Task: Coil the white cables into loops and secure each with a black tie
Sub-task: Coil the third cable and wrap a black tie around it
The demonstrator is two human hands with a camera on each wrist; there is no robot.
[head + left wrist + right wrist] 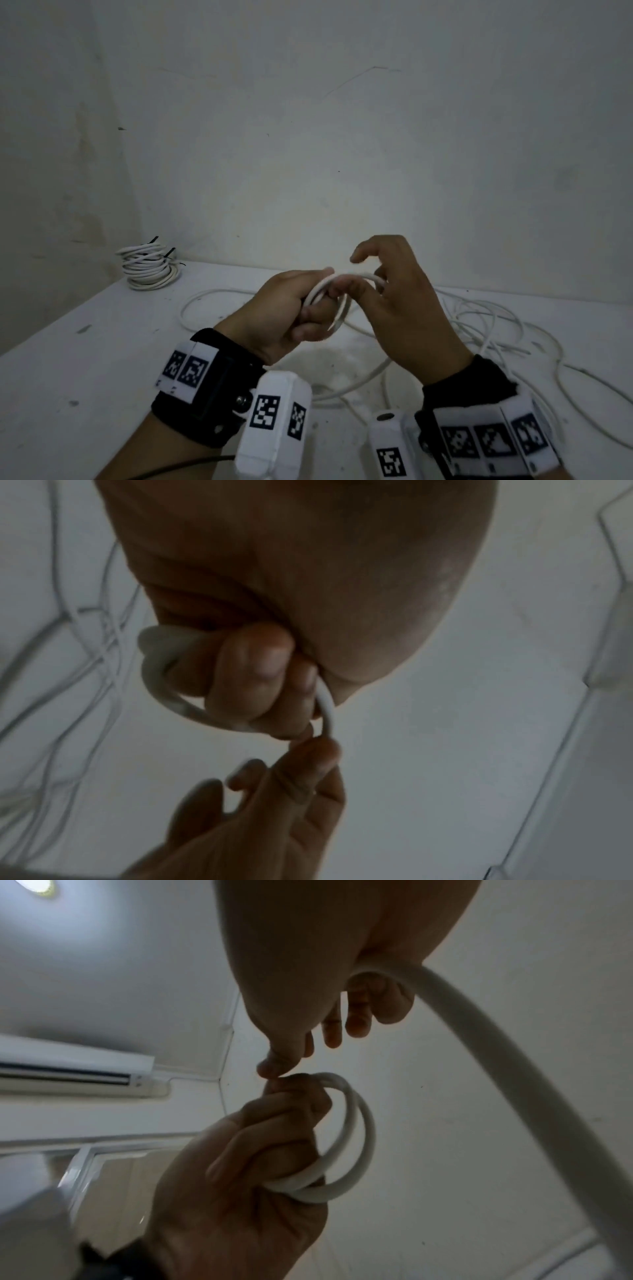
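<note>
Above the table's middle, my left hand (pixel 291 308) grips a small coil of white cable (pixel 343 308) of about two loops. The right wrist view shows those loops (pixel 359 1123) round the curled left fingers (pixel 267 1139). My right hand (pixel 404 301) is just right of the coil, its fingers hooked round the running strand (pixel 479 1042), which trails down to the table. The left wrist view shows the coil (pixel 154 669) in my left hand (pixel 260 669), and a right fingertip (pixel 318 750) touching the strand. No black tie is in either hand.
A stack of finished white coils (pixel 149 270) with black ties (pixel 170 251) sits at the table's back left corner by the wall. Loose white cable (pixel 479 318) sprawls over the middle and right of the white table (pixel 85 359).
</note>
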